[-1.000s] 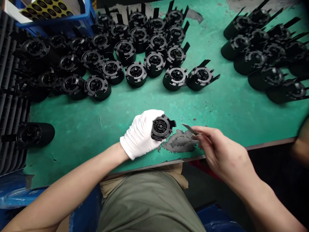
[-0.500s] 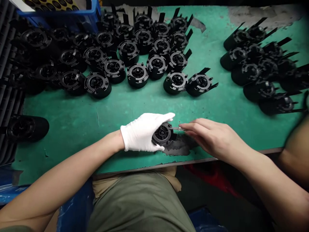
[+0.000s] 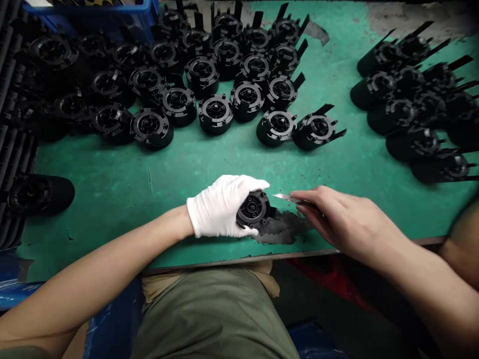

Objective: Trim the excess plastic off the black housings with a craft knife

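My left hand (image 3: 224, 207), in a white glove, is wrapped round a black round plastic housing (image 3: 253, 207) near the table's front edge. The housing's ribbed circular face points up toward the camera. My bare right hand (image 3: 329, 212) pinches a small pointed metal blade (image 3: 283, 197) between thumb and fingers. The blade's tip points left and is a short gap away from the housing's right side. Beneath and to the right of the housing lies a dark worn patch (image 3: 282, 228) on the table.
Several similar black housings (image 3: 216, 112) stand along the back of the green table (image 3: 187, 164), with another group (image 3: 392, 114) at right. One housing (image 3: 41, 194) lies at far left by a black rack (image 3: 9, 124). A blue bin (image 3: 140, 22) stands behind. Someone's arm (image 3: 464, 234) shows at right.
My right hand has drawn back to the right, and the blade has come away from the housing. My left hand still holds the housing in nearly the same place. The view has shifted slightly.
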